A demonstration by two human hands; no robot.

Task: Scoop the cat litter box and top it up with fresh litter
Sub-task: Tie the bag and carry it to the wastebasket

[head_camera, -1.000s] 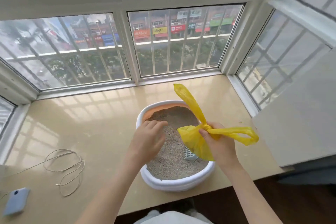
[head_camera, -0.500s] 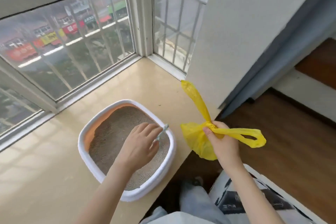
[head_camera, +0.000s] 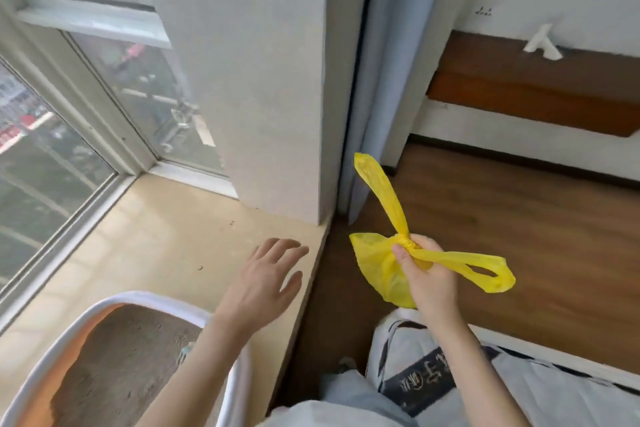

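White-rimmed orange plastic litter box (head_camera: pixel 221 315) full of grey litter sits bottom left on the beige stone window ledge (head_camera: pixel 145 236). A scoop handle tip (head_camera: pixel 184 354) pokes out near the forearm. Left hand (head_camera: pixel 265 282) hovers over the ledge, fingers spread, empty. Right hand (head_camera: pixel 424 274) pinches the knot of a tied yellow plastic bag (head_camera: pixel 377 263) out over the wooden floor (head_camera: pixel 519 218). Risk: the thin bag could tear or slip at the knot and spill waste on the floor. Fresh litter not visible.

Bare sill (head_camera: pixel 156 239); wall pillar (head_camera: pixel 263 80) behind
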